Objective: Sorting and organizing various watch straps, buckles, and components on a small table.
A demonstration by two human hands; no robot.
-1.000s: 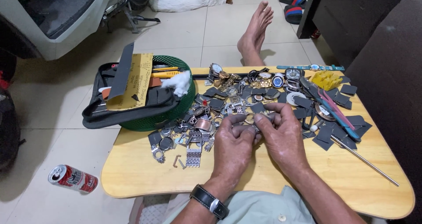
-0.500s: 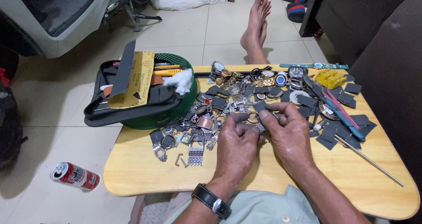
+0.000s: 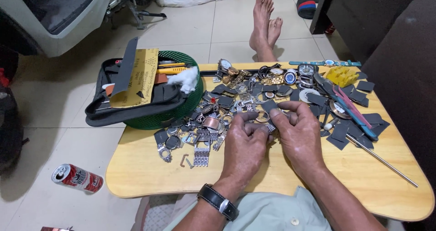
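Lying on its side on the pale tiled floor, well left of the table, is a red and silver drink can [image 3: 77, 178], with open floor around it. The low wooden table [image 3: 150, 176] has a bare strip along its near left edge. At its far left corner a green mesh basket [image 3: 181, 109] overhangs the rim, carrying a black pouch [image 3: 136, 110] and a yellow sheet of sandpaper [image 3: 138, 79] with dark print. Beside it a heap of watch parts [image 3: 213, 122] and metal bracelet links spreads across the middle. The left hand [image 3: 245, 144], a black-strapped wristwatch [image 3: 218, 202] on its wrist, is curled with thumb and forefinger pinched on a small metal watch piece [image 3: 269, 125]; the right hand [image 3: 300, 133] meets it there, fingertips closed on the same piece, just above the tabletop. Further right, dark grey square patches [image 3: 359, 97] and a yellow block [image 3: 341, 76] lie near the far edge, and a thin metal rod [image 3: 383, 160] slants toward the bare right corner.
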